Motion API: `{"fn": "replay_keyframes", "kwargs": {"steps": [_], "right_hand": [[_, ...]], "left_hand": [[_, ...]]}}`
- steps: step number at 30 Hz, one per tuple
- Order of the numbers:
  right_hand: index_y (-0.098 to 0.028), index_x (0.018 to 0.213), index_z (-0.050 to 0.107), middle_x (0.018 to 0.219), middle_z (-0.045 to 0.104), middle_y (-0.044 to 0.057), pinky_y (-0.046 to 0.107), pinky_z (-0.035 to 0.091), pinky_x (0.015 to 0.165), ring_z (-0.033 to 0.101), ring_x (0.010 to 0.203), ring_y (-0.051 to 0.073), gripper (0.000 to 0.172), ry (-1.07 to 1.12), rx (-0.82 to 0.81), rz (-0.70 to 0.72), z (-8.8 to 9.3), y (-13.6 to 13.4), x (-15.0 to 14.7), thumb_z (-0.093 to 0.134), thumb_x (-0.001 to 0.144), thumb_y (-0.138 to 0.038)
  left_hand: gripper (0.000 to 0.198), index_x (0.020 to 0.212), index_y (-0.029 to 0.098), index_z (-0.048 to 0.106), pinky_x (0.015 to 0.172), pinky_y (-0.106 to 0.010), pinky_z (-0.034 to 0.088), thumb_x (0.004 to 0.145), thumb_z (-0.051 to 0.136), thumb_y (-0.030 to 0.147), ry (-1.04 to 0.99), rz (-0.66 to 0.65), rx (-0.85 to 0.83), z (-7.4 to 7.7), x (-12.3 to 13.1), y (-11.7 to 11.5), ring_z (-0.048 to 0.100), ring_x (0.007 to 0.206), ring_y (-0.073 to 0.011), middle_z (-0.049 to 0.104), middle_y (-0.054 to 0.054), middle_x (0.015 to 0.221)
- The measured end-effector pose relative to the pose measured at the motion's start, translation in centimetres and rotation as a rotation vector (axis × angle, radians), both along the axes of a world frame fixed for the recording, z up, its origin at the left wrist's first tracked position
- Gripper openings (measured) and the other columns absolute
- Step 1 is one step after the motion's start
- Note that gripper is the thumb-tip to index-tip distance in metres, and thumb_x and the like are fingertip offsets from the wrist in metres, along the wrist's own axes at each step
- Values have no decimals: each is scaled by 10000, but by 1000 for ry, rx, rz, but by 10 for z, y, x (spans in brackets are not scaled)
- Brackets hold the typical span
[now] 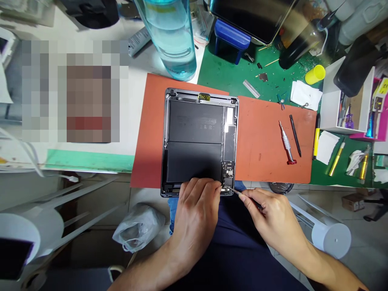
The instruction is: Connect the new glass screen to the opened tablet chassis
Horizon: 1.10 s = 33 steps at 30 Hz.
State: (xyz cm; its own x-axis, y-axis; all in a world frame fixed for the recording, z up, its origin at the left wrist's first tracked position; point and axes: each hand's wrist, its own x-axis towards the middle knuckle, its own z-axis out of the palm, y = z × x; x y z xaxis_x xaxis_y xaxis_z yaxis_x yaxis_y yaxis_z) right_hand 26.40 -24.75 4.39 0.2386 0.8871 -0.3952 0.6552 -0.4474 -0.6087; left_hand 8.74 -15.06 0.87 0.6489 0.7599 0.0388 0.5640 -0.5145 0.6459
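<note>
An opened tablet (195, 121), its black battery cells and circuit board bare, lies on the orange mat at the table's front edge. My left hand (197, 212) rests over its lower right part with fingers curled and pressed together; whatever they pinch near the board is hidden. From the right, my right hand (269, 212) grips slim metal tweezers (233, 189) between thumb and fingers. Their tip reaches the tablet's lower right corner, close to my left fingertips. Fine parts at that spot are too small to make out.
A screwdriver (285, 141) and a black pry stick (295, 135) lie on the orange mat (257, 141). A blue water bottle (174, 40) stands behind the tablet. At the right are a white tool box (329, 109), yellow cap (315, 74) and pens; a propped screen stands at the back.
</note>
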Motion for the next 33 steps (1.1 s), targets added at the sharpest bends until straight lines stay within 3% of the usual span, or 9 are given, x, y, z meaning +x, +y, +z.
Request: {"fn": "replay_keyframes", "kwargs": {"steps": [10,26,33], "right_hand": [[-222,819,674,695,648,-30,299,394,608,611,584,150,328,-31,1,4,2,0,-1,518,1104,-267],[-218,972,781,827,776,8,312,483,658,740,685,185,287,-1,-4,-38,6,0,-4,529,1103,-261],[-212,922,766,826,782,22,317,485,636,759,702,203,300,-22,-13,-26,0,2,-5,526,1098,-250]], "left_hand": [[92,991,213,621,797,-369,443,1023,618,127,20,9,10,2,4,4,649,859,-201,705,4,912],[113,955,225,619,785,-360,416,1033,591,148,44,18,-31,4,7,6,661,833,-196,718,11,887],[108,957,218,616,782,-361,405,1022,617,133,45,16,-28,3,7,6,650,831,-197,700,15,878]]}}
